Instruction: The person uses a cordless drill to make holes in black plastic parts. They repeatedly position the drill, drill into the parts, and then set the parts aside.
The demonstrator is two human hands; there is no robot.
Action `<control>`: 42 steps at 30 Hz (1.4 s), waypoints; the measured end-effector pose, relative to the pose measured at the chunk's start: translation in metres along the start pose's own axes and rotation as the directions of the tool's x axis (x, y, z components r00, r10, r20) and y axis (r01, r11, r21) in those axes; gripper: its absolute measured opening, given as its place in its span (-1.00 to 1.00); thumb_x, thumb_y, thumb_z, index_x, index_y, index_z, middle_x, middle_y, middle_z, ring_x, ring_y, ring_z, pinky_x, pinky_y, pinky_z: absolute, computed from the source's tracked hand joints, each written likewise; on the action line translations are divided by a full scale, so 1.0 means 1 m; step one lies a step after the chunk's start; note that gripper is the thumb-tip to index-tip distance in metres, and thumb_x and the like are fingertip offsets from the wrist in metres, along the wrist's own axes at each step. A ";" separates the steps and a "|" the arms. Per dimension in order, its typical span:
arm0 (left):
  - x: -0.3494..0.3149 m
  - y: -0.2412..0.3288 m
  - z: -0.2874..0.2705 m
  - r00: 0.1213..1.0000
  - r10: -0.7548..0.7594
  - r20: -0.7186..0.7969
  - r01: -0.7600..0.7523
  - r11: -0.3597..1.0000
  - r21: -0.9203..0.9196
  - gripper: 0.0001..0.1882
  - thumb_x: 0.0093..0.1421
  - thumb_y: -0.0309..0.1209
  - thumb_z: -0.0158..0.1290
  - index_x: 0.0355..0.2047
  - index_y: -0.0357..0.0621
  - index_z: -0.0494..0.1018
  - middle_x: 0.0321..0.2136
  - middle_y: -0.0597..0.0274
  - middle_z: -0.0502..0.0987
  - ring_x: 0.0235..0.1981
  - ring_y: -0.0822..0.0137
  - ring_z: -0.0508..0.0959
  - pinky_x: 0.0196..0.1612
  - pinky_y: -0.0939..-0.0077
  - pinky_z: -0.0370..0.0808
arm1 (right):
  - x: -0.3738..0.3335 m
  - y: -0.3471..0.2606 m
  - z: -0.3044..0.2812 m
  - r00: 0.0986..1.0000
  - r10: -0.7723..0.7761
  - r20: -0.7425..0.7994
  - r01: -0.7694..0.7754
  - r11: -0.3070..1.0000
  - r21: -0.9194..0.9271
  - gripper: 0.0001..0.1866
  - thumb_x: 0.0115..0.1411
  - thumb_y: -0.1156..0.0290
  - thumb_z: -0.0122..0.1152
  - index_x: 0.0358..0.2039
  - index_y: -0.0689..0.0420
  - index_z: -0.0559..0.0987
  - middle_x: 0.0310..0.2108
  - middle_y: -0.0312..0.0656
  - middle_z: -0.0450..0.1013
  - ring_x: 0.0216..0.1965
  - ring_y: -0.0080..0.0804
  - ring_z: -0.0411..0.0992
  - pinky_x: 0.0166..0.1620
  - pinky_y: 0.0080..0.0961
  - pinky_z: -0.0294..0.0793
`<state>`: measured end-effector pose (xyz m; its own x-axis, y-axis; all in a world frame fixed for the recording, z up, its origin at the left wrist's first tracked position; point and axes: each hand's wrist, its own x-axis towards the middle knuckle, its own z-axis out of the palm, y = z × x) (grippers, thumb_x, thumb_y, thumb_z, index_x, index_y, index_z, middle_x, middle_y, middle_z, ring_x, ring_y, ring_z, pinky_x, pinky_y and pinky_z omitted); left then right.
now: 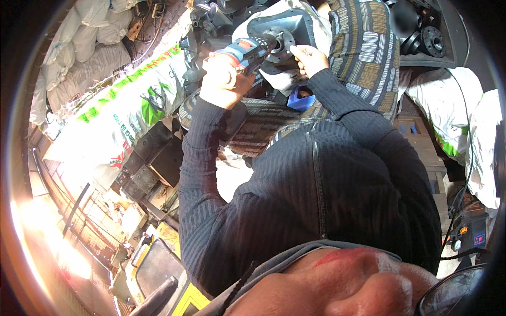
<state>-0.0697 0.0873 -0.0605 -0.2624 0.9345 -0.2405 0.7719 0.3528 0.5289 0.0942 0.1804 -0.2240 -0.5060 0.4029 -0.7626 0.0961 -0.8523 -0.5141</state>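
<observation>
My left hand [226, 84] is wrapped around a blue-and-black cordless drill [252, 51], which points to the right. Its front end is over a dark grey part with a round flange [284, 45], though I cannot tell whether it touches. That part rests on white sheeting [321, 32] between my knees. At the flange's right edge, the fingers of my right hand [312, 61] are pinched together, and whatever they hold is too small to name. Just below lies a small blue container [301, 100], its contents unclear.
Several black flanged parts [432, 41] fill a dark bin at the upper right. Printed white sacks [132, 118] lie to the left, with more white sacks [448, 105] on the right. Dark blocks [150, 158] are stacked beside my left elbow. A cable hangs at the right.
</observation>
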 end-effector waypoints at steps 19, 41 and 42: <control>0.067 0.029 -0.026 0.936 -0.043 0.349 -0.017 0.986 0.166 -0.61 -0.15 -0.31 0.19 -0.26 -0.13 0.43 -0.38 0.12 0.52 -0.32 0.19 0.54 -0.20 0.41 0.47 | 0.000 -0.005 0.005 0.996 -0.065 -0.055 0.049 0.965 -0.257 -0.69 0.04 0.22 0.20 -0.33 0.22 0.54 -0.59 -0.25 0.47 -0.56 -0.63 0.35 -0.44 -0.61 0.30; -0.098 0.060 -0.012 0.962 -0.233 0.144 0.231 0.972 0.036 -0.32 -0.05 -0.19 0.13 0.05 -0.10 0.12 -0.35 -0.04 0.51 -0.40 0.00 0.55 -0.33 0.28 0.49 | 0.023 0.008 -0.005 0.998 0.012 0.061 -0.016 0.998 0.056 -0.62 0.02 0.32 0.28 -0.17 0.20 0.44 -0.64 -0.33 0.34 -0.79 -0.75 0.09 -0.75 -0.73 0.02; -0.118 0.062 -0.004 0.947 -0.290 0.139 0.296 0.955 -0.028 -0.31 -0.06 -0.20 0.15 0.05 -0.11 0.13 -0.29 -0.06 0.50 -0.33 0.00 0.54 -0.27 0.28 0.48 | 0.023 0.008 -0.006 0.998 0.013 0.055 -0.016 0.998 0.066 -0.62 0.02 0.33 0.28 -0.17 0.20 0.44 -0.63 -0.32 0.34 -0.79 -0.75 0.08 -0.75 -0.73 0.01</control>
<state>0.0067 -0.0009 0.0043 -0.3913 0.7762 -0.4943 0.6433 0.6149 0.4562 0.0884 0.1848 -0.2473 -0.5513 0.3730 -0.7463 0.0480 -0.8788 -0.4747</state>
